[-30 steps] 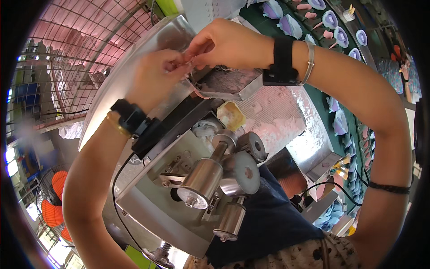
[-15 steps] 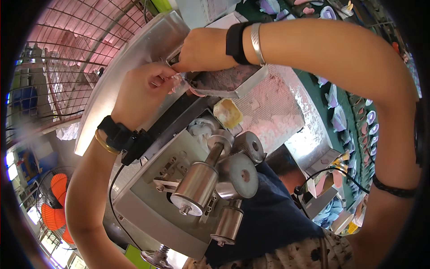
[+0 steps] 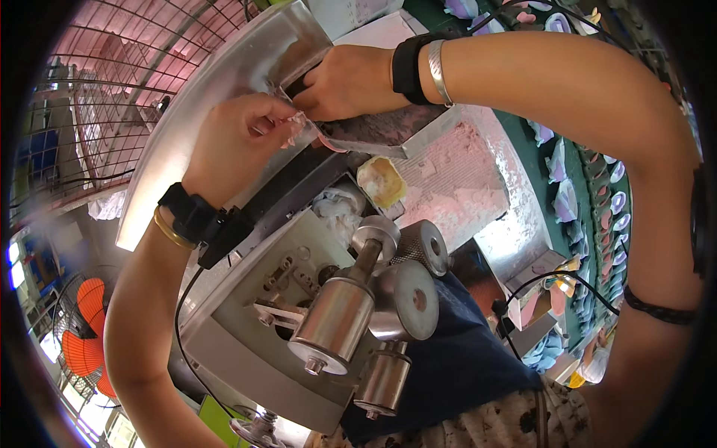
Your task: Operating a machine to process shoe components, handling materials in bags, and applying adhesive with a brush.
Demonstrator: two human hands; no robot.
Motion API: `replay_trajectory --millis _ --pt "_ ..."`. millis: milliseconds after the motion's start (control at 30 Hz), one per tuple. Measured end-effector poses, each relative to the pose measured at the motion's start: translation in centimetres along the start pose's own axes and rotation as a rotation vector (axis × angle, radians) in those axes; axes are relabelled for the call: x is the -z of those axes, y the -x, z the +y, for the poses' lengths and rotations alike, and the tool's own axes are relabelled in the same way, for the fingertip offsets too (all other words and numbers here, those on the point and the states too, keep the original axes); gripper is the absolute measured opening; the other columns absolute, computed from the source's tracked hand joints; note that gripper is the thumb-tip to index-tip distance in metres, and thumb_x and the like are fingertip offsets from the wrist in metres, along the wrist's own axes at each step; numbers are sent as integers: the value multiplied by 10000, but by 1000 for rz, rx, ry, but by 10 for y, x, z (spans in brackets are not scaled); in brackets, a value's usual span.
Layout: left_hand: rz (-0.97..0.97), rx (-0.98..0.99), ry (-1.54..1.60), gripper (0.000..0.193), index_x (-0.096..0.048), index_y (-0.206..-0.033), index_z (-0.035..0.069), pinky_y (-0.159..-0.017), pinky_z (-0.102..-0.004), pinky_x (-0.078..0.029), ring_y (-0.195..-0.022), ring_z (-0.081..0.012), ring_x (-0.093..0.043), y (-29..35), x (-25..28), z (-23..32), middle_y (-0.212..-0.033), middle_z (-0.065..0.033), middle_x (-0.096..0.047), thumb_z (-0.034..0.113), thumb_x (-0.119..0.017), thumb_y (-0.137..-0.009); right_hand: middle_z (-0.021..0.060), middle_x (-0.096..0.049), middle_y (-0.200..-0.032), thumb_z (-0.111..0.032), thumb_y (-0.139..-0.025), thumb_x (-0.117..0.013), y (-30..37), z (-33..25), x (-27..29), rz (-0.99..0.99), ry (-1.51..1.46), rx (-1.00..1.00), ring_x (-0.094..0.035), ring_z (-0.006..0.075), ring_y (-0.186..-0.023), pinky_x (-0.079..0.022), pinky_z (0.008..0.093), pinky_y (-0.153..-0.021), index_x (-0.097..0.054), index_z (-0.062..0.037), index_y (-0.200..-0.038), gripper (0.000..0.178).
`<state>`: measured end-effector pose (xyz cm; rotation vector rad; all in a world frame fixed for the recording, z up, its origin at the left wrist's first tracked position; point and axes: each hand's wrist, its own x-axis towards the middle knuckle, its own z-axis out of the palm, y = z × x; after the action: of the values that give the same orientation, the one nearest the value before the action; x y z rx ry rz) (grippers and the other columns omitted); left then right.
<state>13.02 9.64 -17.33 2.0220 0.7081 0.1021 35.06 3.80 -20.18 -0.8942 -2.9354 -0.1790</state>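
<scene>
My left hand [image 3: 240, 145] is closed at the left end of an open metal tray [image 3: 418, 138]. A small crumbly pinkish-white scrap [image 3: 296, 128] shows at its pinched thumb and finger. My right hand [image 3: 347, 84] reaches over the tray, its curled fingertips down inside the left end. What those fingers hold, if anything, is hidden. Brownish-pink residue coats the tray's inside. A thin curved pink strip [image 3: 329, 143] lies along the tray's near edge, just right of my left fingertips.
Nearer me stands a machine [image 3: 239, 321] with shiny metal rollers [image 3: 334, 325]. A yellow cup-like piece [image 3: 382, 181] sits beside a pink-dusted plate [image 3: 455, 179]. Small lilac pieces [image 3: 565, 198] line a green surface at right. Wire mesh and an orange fan [image 3: 82, 355] are at left.
Both hands stay at the tray's left end. My right fingers have shifted slightly right and dip into the tray. The machine sits slightly further right in view.
</scene>
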Motion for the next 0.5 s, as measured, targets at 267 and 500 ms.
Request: replay_trajectory --millis 267,500 --pt "50 11 -41 167 -687 -978 14 -671 -260 -515 -731 -119 -644 -7 0 12 -834 -69 -688 151 -682 -882 33 -562 -940 -150 -803 -595 15 -3 27 14 59 -138 -647 207 -837 -546 324 -677 -626 -85 -899 120" --pt "128 0 115 247 -642 -1086 -5 -649 -233 -497 -740 -80 -612 -11 15 26 -847 -25 -665 168 -662 -911 91 -686 -819 -167 -848 -650 -6 -3 45 199 -797 -709 -674 185 -702 -531 292 -658 -661 -2 -971 206"
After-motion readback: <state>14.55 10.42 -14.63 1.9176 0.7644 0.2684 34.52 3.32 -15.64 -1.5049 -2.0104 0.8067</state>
